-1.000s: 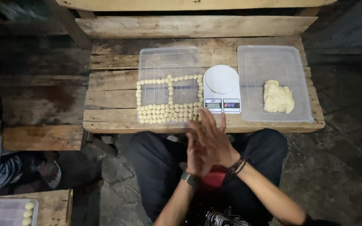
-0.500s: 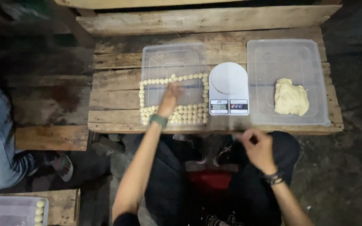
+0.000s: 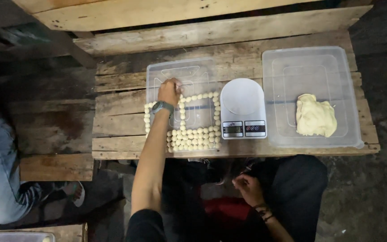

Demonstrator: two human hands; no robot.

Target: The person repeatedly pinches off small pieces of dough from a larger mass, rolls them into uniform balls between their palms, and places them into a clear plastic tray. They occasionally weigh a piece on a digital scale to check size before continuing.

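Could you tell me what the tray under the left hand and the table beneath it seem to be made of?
The tray looks like clear, glossy plastic: the planks show through it. The table looks like rough, unpainted wood, with visible grain, gaps and stains. The left hand reaches into the tray.

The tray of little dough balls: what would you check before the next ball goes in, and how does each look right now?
1. Room in the clear tray: ok, bare patches inside the outline of dough balls.
2. Left hand over the tray: ok, at the upper row.
3. Ball in left hand: cannot tell, fingers hide it.
4. Right hand: in the lap, contents cannot tell.
5. Dough lump: ok, plenty in the right tray.
6. Kitchen scale: platform bare, ok.
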